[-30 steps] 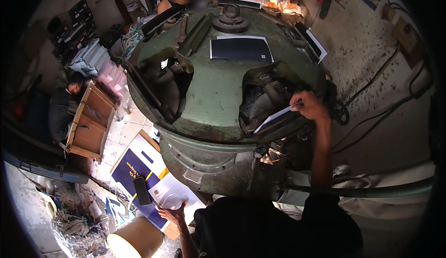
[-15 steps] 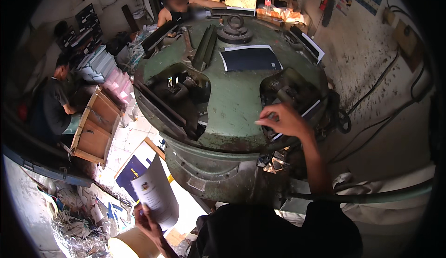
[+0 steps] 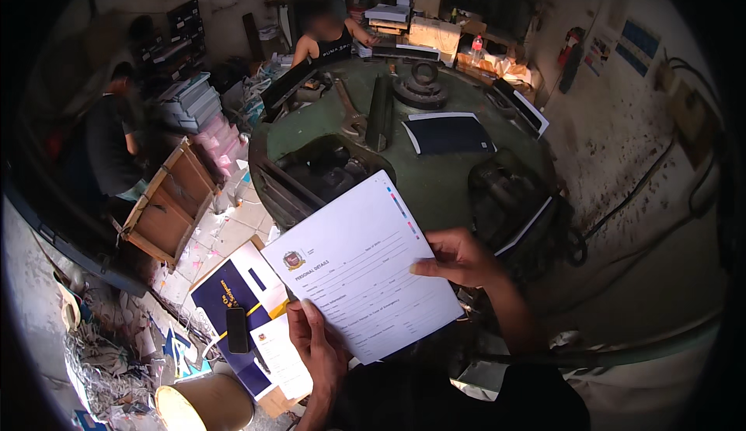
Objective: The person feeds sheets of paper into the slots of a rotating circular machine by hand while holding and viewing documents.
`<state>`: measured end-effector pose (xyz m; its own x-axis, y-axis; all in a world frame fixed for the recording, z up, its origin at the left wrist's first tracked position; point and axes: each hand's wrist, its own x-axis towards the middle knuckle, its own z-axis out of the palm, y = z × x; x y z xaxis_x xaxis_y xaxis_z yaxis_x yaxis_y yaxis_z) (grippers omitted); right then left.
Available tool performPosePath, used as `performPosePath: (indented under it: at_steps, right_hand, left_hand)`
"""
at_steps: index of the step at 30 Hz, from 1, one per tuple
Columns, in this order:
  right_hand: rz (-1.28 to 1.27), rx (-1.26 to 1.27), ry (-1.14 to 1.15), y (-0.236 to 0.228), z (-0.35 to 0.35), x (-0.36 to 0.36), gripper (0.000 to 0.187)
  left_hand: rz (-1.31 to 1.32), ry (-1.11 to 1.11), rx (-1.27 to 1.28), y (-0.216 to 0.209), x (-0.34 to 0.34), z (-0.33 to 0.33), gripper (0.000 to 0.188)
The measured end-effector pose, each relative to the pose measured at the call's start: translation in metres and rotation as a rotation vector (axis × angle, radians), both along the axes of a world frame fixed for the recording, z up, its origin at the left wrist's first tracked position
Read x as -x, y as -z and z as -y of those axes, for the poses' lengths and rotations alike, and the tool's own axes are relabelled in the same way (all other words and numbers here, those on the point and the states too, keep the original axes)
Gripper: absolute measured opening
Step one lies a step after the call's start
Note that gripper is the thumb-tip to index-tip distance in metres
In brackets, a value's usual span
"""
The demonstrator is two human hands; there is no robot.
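A white printed form [image 3: 361, 291], with a small crest and ruled lines, is held tilted in front of me, over the near edge of a round green metal machine table [image 3: 311, 126]. My left hand [image 3: 317, 345] is closed on its lower left edge, thumb on top. My right hand [image 3: 458, 258] pinches the right edge, thumb on the printed face. Whether it is one sheet or several, I cannot tell. Below my left hand lie a smaller white printed sheet [image 3: 284, 361], a dark blue printed sheet [image 3: 214, 299] and a black phone [image 3: 237, 330].
On the machine table are a wrench [image 3: 351, 112], a ringed metal weight [image 3: 420, 89] and a dark printed sheet [image 3: 448, 133]. A wooden frame [image 3: 167, 210] and a yellowish bucket [image 3: 206, 404] stand left. One person [image 3: 330, 43] is across the table, another [image 3: 113, 140] at left.
The form has come up from the lower left to the middle and now faces me. My right hand has closed on its right edge. The phone below has come into view.
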<state>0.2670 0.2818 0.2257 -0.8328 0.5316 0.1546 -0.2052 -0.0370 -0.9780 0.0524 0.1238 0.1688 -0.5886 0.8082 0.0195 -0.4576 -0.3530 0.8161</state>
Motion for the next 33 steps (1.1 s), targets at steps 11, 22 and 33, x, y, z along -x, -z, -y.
performPosePath:
  at_steps: [11,22,33]
  right_hand:
    - [0.554,-1.038,0.913,-0.053,0.007,-0.034,0.017]
    - [0.668,-1.272,1.147,-0.057,-0.012,-0.064,0.018]
    - [0.735,-1.312,1.100,-0.045,-0.015,-0.058,0.019]
  left_hand:
    - [-1.012,-0.347,1.050,0.217,0.111,0.046,0.117]
    - [-1.012,-0.190,1.556,0.322,0.115,0.118,0.161]
    - [-1.275,-0.472,1.583,0.297,0.093,0.109,0.144]
